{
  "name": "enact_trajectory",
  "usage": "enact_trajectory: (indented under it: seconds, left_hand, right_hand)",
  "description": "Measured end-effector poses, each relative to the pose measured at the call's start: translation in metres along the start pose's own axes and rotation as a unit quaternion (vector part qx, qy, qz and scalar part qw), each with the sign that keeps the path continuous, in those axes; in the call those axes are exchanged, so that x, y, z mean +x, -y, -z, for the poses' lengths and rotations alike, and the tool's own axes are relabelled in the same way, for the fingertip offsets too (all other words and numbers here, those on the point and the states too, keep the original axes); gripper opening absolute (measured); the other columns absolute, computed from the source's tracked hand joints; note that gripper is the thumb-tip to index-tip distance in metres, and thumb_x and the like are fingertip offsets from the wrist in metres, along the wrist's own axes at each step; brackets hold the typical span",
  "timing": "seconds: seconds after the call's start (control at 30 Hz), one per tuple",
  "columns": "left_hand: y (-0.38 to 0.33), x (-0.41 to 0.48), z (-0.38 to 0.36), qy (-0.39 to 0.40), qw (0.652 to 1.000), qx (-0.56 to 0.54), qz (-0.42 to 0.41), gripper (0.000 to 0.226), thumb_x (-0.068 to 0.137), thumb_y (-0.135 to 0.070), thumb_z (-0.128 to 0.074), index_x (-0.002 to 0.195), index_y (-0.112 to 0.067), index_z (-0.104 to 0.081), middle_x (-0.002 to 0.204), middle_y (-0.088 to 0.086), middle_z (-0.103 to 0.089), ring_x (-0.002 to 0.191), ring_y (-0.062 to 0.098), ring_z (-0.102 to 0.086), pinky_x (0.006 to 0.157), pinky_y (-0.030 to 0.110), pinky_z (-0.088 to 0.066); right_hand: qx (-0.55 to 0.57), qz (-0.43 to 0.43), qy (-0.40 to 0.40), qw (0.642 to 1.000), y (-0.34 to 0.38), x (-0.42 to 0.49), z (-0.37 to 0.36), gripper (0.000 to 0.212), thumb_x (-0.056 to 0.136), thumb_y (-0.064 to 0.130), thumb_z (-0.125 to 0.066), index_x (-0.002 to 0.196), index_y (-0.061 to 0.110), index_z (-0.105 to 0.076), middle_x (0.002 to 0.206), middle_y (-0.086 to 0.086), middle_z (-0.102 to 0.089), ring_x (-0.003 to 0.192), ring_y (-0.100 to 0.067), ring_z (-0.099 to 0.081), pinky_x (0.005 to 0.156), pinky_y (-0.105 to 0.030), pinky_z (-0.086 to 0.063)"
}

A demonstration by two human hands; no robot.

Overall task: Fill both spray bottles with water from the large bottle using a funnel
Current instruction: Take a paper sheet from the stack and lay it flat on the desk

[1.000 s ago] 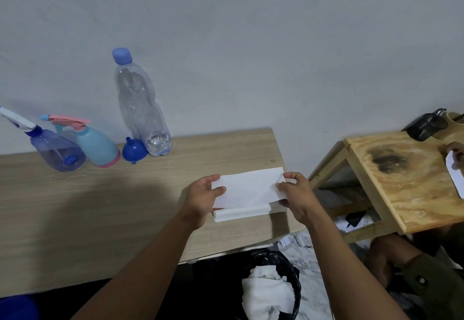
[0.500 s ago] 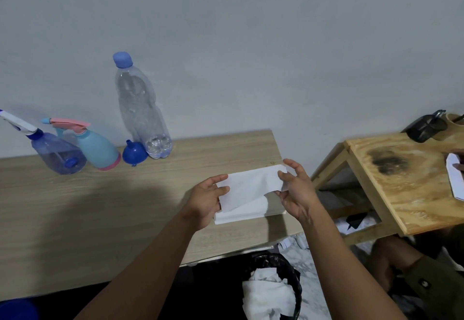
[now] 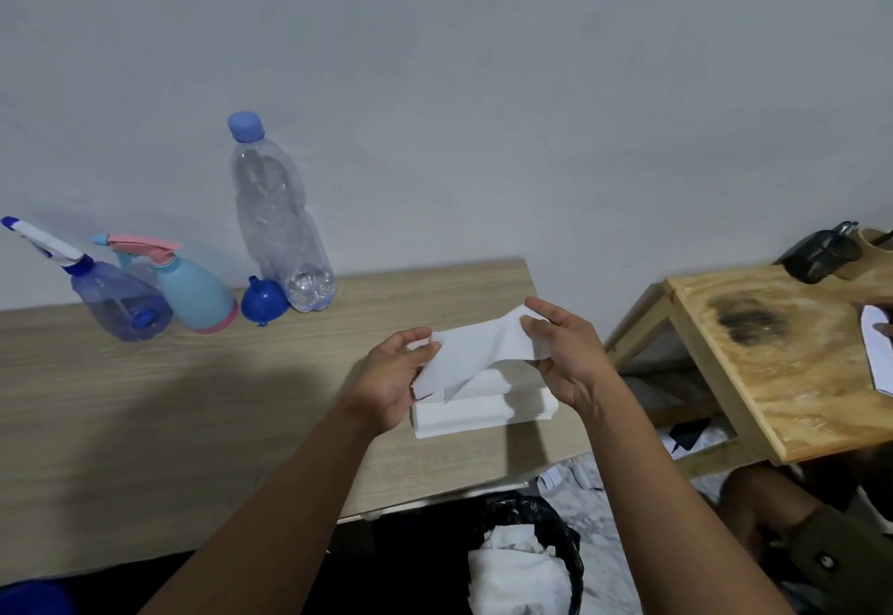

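Observation:
A tall clear large bottle [image 3: 276,223] with a blue cap stands capped at the back of the wooden table [image 3: 145,402], almost empty. A blue funnel [image 3: 263,301] lies against its base. To the left stand a light-blue spray bottle [image 3: 193,293] with a pink trigger and a clear purple spray bottle [image 3: 118,300] with a white nozzle. My left hand [image 3: 394,375] and my right hand [image 3: 565,356] each pinch an end of a white tissue sheet [image 3: 476,353], held just above a stack of tissues [image 3: 478,409] near the table's right end.
A black-lined bin [image 3: 526,561] with crumpled white tissue sits below the table's front edge. A second plywood table [image 3: 783,358] stands to the right with a dark object [image 3: 821,252] on it. Another person's leg [image 3: 797,527] shows at the lower right.
My hands have come closer together and lifted slightly, so the flat sheet now sags and bunches between them. The bottles and funnel have not moved.

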State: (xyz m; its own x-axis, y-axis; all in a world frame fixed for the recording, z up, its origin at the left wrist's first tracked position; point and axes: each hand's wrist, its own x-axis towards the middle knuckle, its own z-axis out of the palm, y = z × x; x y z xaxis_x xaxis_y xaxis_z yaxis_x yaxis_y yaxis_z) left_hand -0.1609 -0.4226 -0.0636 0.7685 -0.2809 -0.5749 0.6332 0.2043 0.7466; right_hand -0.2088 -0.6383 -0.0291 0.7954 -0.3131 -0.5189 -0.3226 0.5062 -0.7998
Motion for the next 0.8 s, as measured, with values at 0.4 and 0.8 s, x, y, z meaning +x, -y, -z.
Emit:
enact_trajectory:
  seconds: [0.4,0.8]
  left_hand:
    - [-0.004,-0.012,-0.008,-0.022,0.992,0.123,0.027,0.02,0.09,-0.048,-0.064,0.105,-0.035,-0.066,0.108,-0.014,-0.067,0.092,0.021,-0.069,0.074,0.034,-0.048]
    - [-0.01,-0.007,-0.02,-0.077,0.993,-0.055,0.071,0.032,0.086,0.012,-0.064,0.114,-0.001,-0.055,0.109,0.017,-0.06,0.089,0.024,-0.064,0.072,0.037,-0.056]
  right_hand:
    - [0.209,-0.072,-0.068,0.973,0.013,-0.012,-0.016,0.024,0.084,-0.02,-0.062,0.105,-0.01,-0.06,0.131,-0.02,-0.052,0.111,-0.034,-0.058,0.066,-0.044,-0.063]
    - [-0.015,-0.012,-0.072,0.997,0.001,-0.008,0.002,0.045,0.089,-0.013,-0.06,0.133,-0.001,-0.054,0.134,-0.019,-0.053,0.104,-0.033,-0.065,0.074,-0.045,-0.062]
